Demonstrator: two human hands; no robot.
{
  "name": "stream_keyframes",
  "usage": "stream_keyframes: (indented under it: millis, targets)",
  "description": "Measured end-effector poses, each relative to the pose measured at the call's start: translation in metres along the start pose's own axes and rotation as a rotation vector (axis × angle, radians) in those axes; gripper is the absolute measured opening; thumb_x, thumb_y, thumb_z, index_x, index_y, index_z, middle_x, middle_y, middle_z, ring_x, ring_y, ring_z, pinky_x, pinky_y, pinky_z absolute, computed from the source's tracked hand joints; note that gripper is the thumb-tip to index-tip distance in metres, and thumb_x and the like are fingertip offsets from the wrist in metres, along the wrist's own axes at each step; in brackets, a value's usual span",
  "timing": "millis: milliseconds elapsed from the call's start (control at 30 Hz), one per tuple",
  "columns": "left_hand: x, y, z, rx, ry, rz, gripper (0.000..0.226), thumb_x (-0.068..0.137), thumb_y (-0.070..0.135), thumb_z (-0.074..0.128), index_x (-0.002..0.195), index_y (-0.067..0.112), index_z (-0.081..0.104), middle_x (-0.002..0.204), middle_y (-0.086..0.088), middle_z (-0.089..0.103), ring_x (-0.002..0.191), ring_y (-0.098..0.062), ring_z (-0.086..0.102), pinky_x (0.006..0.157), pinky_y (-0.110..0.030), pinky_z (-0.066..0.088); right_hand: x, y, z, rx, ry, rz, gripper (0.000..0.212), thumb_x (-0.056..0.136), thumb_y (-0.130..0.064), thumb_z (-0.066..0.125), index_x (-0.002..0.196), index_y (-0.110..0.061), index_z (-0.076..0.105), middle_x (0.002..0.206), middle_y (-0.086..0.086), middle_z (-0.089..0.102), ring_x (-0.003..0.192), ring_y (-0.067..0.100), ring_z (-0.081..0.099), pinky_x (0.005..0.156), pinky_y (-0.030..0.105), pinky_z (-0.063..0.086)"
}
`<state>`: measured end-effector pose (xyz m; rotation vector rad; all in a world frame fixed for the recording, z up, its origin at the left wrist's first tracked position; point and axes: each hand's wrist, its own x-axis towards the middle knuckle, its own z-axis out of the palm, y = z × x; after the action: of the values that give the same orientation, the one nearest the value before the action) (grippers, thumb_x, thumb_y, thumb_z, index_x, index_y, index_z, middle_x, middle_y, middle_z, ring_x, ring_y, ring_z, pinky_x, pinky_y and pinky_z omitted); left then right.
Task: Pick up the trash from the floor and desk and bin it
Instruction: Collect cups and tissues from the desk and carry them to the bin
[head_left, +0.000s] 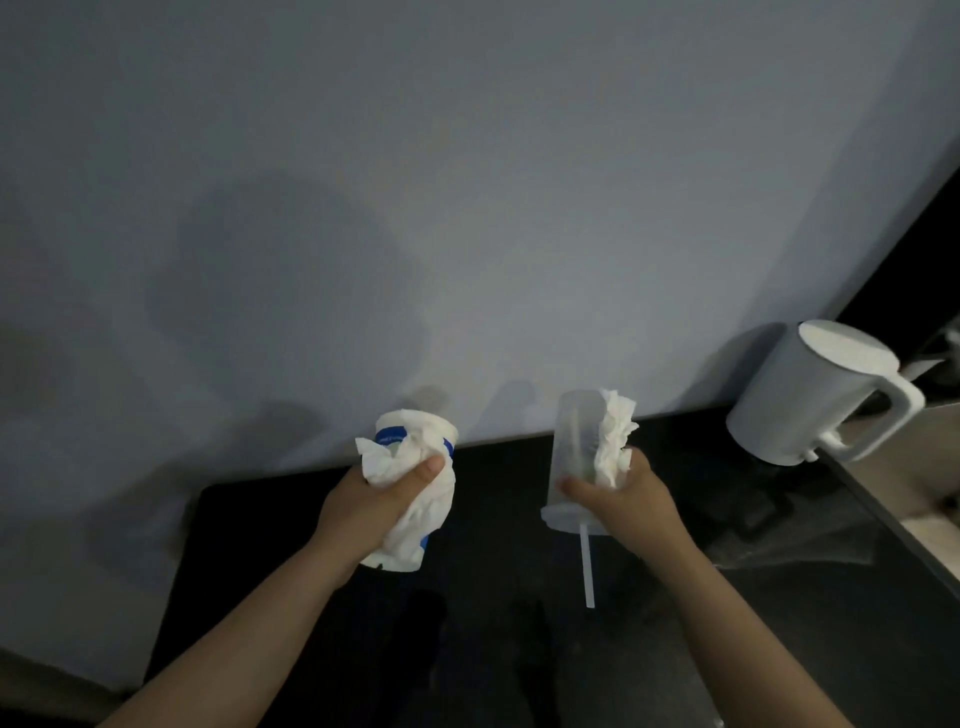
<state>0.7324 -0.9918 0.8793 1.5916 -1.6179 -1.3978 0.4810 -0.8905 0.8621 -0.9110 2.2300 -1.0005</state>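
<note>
My left hand (382, 499) grips a white paper cup with a blue band (400, 434) together with a crumpled white tissue (415, 499) pressed against its side. My right hand (618, 491) holds a clear plastic cup (576, 441) upside down, its lid at the bottom and a white straw (587, 566) poking down out of it. A second crumpled tissue (613, 441) is pinched against that cup by the same hand. Both hands hover above a black desk surface (519, 649). No bin is in view.
A white electric kettle (810, 400) stands at the back right of the black surface, close to a grey wall (467, 208). A sheet of clear plastic (789, 540) lies on the surface to the right. A pale floor strip (914, 467) shows beyond the right edge.
</note>
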Motion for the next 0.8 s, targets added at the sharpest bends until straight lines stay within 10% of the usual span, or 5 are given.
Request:
stream_keyframes:
  millis: [433,800]
  targets:
    - [-0.082,0.101,0.052,-0.115,-0.375,0.317,0.081,0.032,0.085,0.058,0.099,0.04,0.046,0.084,0.023,0.053,0.074,0.004,0.05,0.057,-0.018,0.036,-0.181,-0.026,-0.12,0.135,0.491,-0.035,0.083,0.068,-0.048,0.079,0.137,-0.026,0.04,0.122,-0.006,0.056,0.105,0.016,0.058,0.077,0.029,0.052]
    - [-0.284,0.18,0.149,-0.211,-0.827,0.58,0.065,0.036,0.078,0.068,0.086,0.036,0.058,0.07,0.023,0.07,0.062,0.007,0.065,0.049,-0.01,0.045,-0.393,0.007,-0.256,0.18,0.942,-0.045,0.084,0.063,-0.059,0.08,0.132,-0.031,0.042,0.114,-0.011,0.059,0.097,0.01,0.061,0.076,0.031,0.055]
